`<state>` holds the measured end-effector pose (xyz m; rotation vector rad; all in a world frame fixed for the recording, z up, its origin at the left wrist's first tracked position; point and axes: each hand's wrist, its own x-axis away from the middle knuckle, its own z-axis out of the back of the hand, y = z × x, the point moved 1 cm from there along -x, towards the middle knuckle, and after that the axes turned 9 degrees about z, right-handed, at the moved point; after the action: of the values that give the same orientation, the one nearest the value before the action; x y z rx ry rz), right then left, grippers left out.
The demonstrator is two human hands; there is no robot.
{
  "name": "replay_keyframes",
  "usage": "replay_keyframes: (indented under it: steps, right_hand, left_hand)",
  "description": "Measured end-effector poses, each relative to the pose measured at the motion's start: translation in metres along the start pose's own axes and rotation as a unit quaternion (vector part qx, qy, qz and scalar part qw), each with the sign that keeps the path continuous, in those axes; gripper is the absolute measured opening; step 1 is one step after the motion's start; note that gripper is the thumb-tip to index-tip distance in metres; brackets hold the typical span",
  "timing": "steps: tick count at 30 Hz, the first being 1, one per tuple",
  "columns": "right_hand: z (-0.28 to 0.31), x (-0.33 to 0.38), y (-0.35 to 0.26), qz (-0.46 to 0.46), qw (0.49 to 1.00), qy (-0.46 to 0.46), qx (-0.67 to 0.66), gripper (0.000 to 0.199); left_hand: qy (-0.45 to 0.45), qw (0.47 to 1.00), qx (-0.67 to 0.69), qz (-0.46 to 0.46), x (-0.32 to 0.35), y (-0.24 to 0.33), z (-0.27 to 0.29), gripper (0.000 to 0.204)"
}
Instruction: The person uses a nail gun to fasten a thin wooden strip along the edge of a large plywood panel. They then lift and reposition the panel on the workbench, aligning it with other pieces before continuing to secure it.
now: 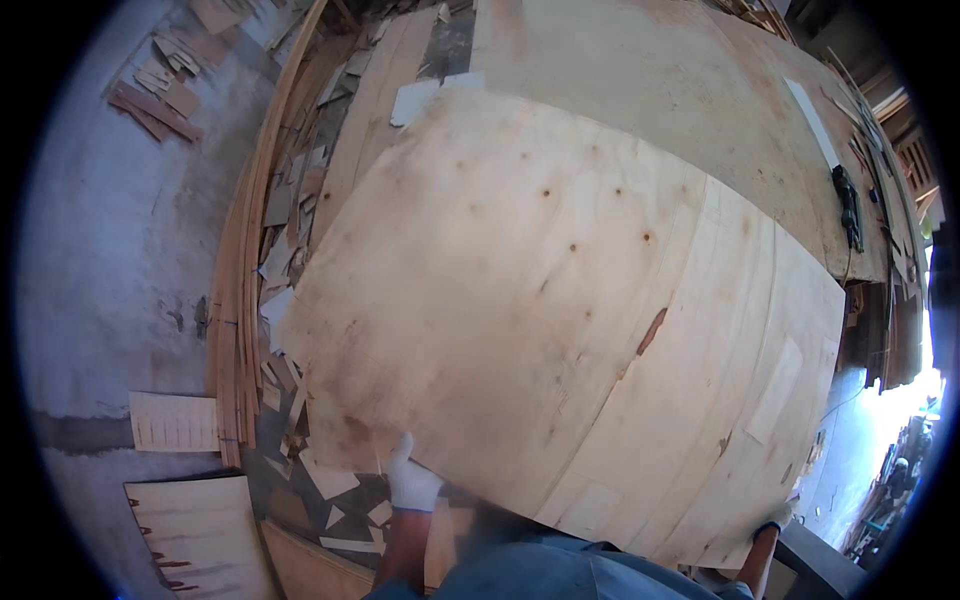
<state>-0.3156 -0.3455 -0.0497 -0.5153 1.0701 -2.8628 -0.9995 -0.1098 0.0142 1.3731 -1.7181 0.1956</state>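
Observation:
A large pale sheet of wood veneer (560, 320) with knots and a brown split fills the middle of the view. My left hand (410, 478), in a white glove, grips its near edge at the lower left. My right hand (775, 518), also gloved, holds the same near edge at the lower right, mostly hidden under the sheet. The sheet lies tilted above a bigger plywood board (660, 90) behind it.
Scrap veneer pieces (285, 250) and long thin strips (240, 300) lie piled to the left on a concrete floor (110, 260). A dark power tool (850, 205) and a white strip (812, 120) rest on the far board's right side. A pale slatted piece (172, 422) lies at lower left.

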Motion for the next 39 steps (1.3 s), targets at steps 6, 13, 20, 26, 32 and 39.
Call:
replay_keyframes:
  steps: [6, 13, 20, 26, 32, 39]
  right_hand:
    - [0.021, 0.014, 0.009, 0.014, 0.989, -0.01, 0.149, 0.06]
    - [0.031, -0.026, 0.108, 0.178, 0.96, 0.097, 0.192, 0.058]
    - [0.009, 0.078, 0.031, -0.007, 0.991, 0.11, -0.07, 0.068]
    - [0.013, 0.137, -0.014, -0.006, 0.987, 0.108, -0.121, 0.068]
    - [0.013, 0.148, -0.059, 0.097, 0.99, 0.076, 0.065, 0.073]
    - [-0.08, 0.129, -0.241, 0.243, 0.968, -0.048, -0.043, 0.053]
  left_hand:
    - [0.04, 0.999, -0.01, -0.024, 0.012, 0.054, 0.014, 0.06]
    - [0.011, 0.997, -0.041, -0.066, 0.021, 0.102, 0.016, 0.058]
    - [0.049, 0.988, -0.078, -0.121, 0.027, 0.144, 0.029, 0.056]
    - [0.063, 0.986, -0.085, -0.127, 0.032, 0.171, 0.059, 0.055]
    - [0.058, 0.992, -0.042, -0.107, 0.049, 0.181, 0.081, 0.05]
    - [0.038, 0.99, 0.114, -0.076, 0.036, 0.169, 0.13, 0.048]
